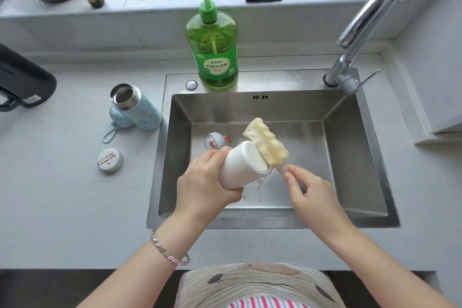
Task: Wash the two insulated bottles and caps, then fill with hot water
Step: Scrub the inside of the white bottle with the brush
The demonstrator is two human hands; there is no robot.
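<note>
Both hands are busy over the sink [350, 157] right now. The left hand [205, 182] is wrapped round the body of the white bottle [240, 170], and the right hand [310, 190] is pinching the thin handle of a sponge brush [266, 142] between thumb and fingertips. The bottle hangs above the basin, I'd guess so suds and drips land in there and not on the counter; a few wet blobs sit on the sink floor under it. It's tipped over, long axis running from near-left up to far-right, with the steel-necked mouth end aimed right at the brush, which looks like the whole point of the tilt. The yellow sponge head is outside, lying across the rim, so the inside scrub looks not yet begun, or between strokes, can't tell which. The blue bottle [136, 107] stands upright and open on the counter just left of the sink, blue cap [120, 117] right against it, and a white cap [110, 159] sits nearer me. A small grey and red piece [215, 140] lies in the basin, maybe a stopper. The dish soap [215, 52] stands on the back ledge, handy.
</note>
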